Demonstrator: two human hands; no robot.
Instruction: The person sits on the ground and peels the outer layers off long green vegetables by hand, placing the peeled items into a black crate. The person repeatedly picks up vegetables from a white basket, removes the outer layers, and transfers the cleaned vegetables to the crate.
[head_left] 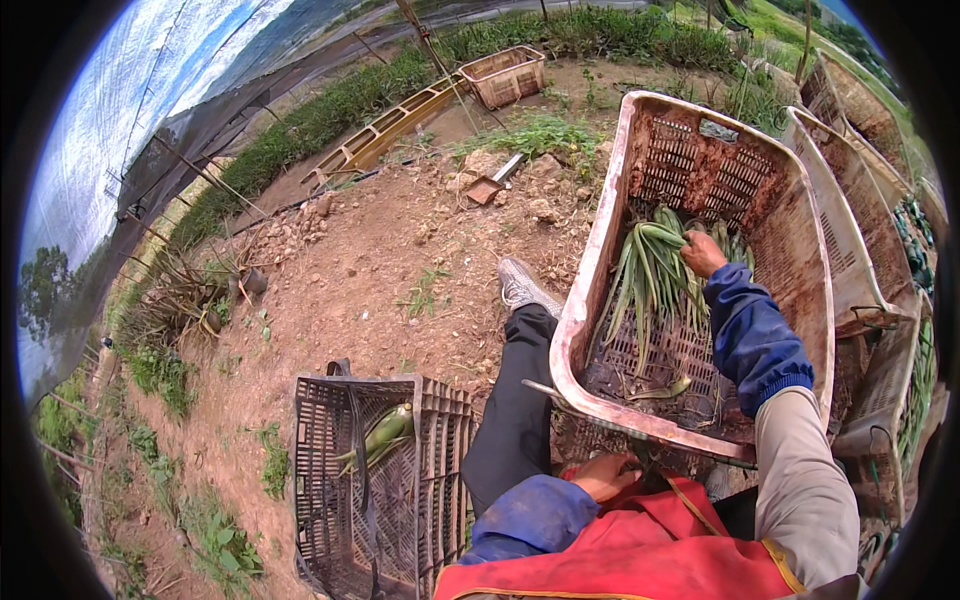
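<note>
Bunch [652,250] of long grn leaves, partly yellowish, fanned twd near end, inside dirty crate [640,420].

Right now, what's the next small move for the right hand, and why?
I'd probably raise the green leaf bunch slightly: the right hand already grips its upper end, while the leaves trail down over the slatted floor of the pale, dirt-stained crate. The left hand is outside the near rim, away from the bunch, so the right seems best placed.
</note>
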